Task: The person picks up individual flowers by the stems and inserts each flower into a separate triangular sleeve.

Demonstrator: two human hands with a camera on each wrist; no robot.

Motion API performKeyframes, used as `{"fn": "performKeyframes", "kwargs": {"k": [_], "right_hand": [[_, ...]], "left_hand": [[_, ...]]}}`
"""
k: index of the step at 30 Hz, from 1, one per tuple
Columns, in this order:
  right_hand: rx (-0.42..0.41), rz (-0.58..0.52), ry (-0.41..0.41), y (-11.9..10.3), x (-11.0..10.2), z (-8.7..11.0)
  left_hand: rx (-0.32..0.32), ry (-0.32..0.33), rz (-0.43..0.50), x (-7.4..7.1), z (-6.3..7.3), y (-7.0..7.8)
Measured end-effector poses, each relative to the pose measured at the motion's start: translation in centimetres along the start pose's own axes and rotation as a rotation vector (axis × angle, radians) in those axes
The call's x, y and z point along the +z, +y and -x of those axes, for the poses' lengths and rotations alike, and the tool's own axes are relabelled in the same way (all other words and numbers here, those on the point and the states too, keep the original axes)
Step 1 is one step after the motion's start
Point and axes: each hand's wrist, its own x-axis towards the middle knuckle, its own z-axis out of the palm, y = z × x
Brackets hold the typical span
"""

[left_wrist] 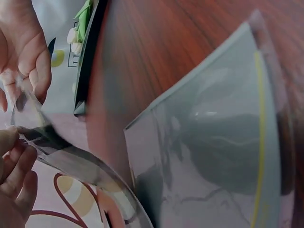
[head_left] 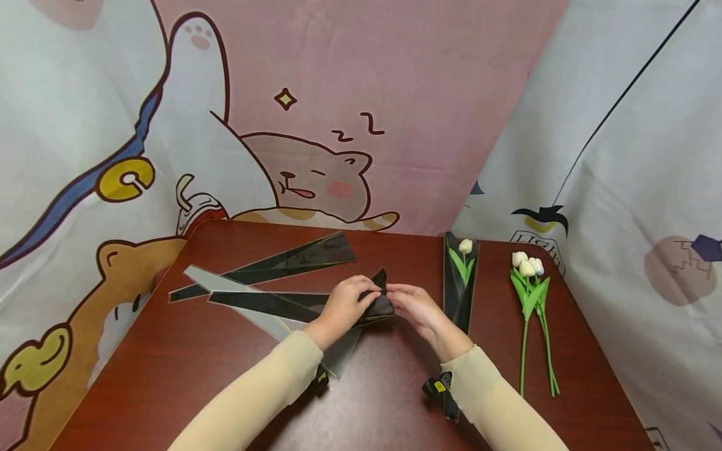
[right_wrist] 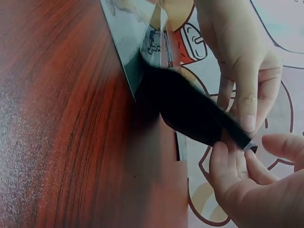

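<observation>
A black flower sleeve (head_left: 271, 304) with a clear front is raised at its wide end, its narrow end pointing left in the head view. My left hand (head_left: 345, 308) pinches the rim of that wide end between thumb and fingers. From the other side my right hand (head_left: 420, 313) grips the edge, its fingertips (right_wrist: 219, 154) against the black film in the right wrist view. Clear film (left_wrist: 28, 107) stands apart from the dark back between both hands in the left wrist view. Under it lies a grey sleeve (head_left: 338, 357), flat on the table.
Another black sleeve (head_left: 293, 262) lies farther back on the table (head_left: 383, 407). Right of my hands, a black sleeve (head_left: 459, 307) holds a white tulip (head_left: 465, 247). Several loose white tulips (head_left: 528, 269) with green stems lie near the right edge. A printed cloth (head_left: 423, 125) hangs behind.
</observation>
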Motion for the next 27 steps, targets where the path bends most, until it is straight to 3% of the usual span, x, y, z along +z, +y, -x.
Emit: {"fn": "performKeyframes", "kwargs": {"k": [8, 16, 27], "right_hand": [[-0.027, 0.013, 0.055, -0.1, 0.1, 0.5], [-0.11, 0.203, 0.125, -0.2, 0.4, 0.4], [-0.086, 0.316, 0.156, 0.2, 0.9, 0.0]], "left_hand": [[0.079, 0.063, -0.047, -1.2, 0.4, 0.3], [0.187, 0.129, -0.141, -3.0, 0.6, 0.4], [0.266, 0.132, -0.167, -3.6, 1.0, -0.2]]}}
